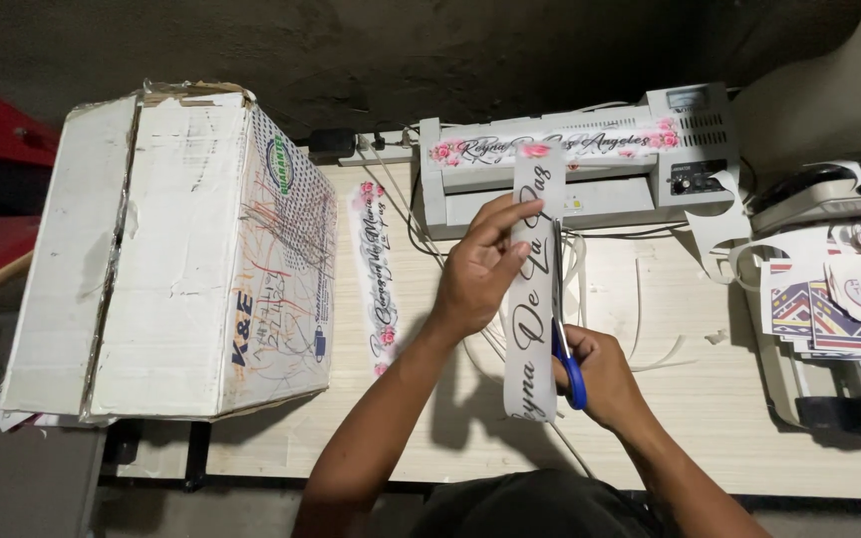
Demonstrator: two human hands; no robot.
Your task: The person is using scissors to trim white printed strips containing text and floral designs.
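Your left hand (480, 269) pinches a long printed strip (535, 299) upright at the centre of view, while your right hand (600, 374) is closed through the blue handles of scissors (565, 344) cutting along its right edge. A battered cardboard box (171, 259) fills nine o'clock, a laminator (575, 164) with another strip sits at twelve, and stacked stickers (834, 299) lie at three, cut off by the frame. The pale wooden table (690, 399) is littered with trimmings against a dim wall; the blades are partly hidden behind the strip.

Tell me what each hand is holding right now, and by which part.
Left hand pinches the long printed strip by its left edge, near the upper half. Right hand holds blue-handled scissors by the handle loops, blades along the strip's right edge.
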